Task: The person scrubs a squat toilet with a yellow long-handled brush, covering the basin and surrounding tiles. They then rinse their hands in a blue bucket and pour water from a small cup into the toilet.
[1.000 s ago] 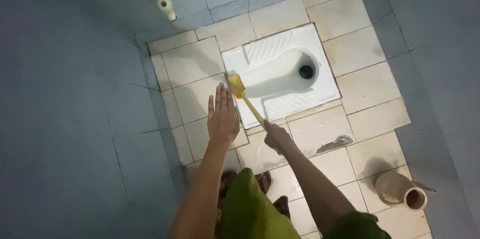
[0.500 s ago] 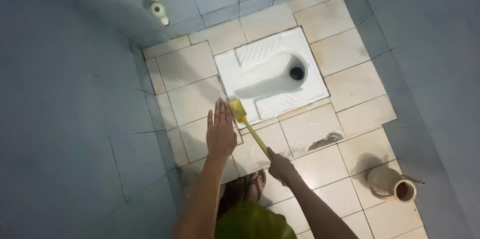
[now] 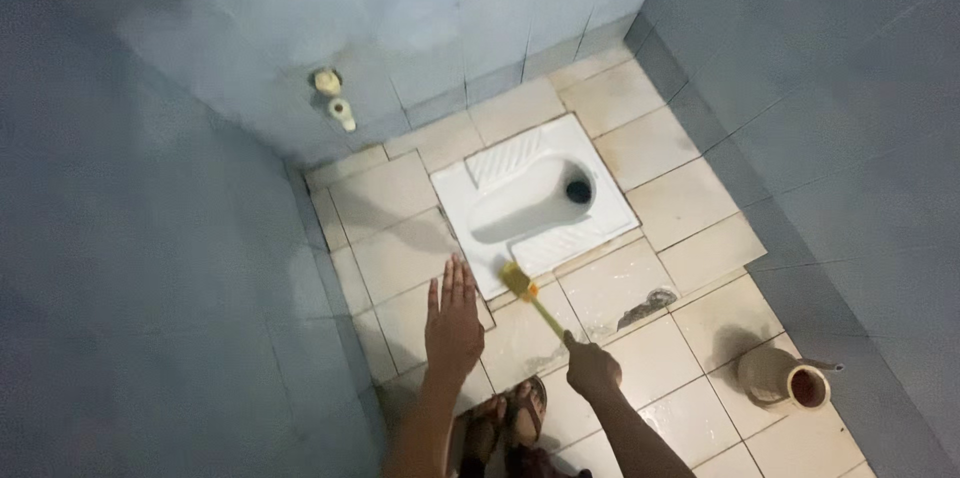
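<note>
My right hand grips the handle end of a yellow long-handled brush. The brush head rests at the near edge of the white squat toilet pan, set in the beige tiled floor. My left hand hangs flat above the floor tiles, fingers straight and slightly apart, holding nothing, just left of the brush head. My sandalled feet stand on the tiles below both hands.
A brown clay jug lies on the floor at the right by the blue wall. A pale tap sticks out of the blue tiled back wall. Blue walls close in on the left, back and right. A dark chipped patch marks one tile.
The view has pulled back and tilted up, so the toilet pan looks smaller and farther. The brush head has slid from the pan's left edge to its near edge. The left hand stays flat.
</note>
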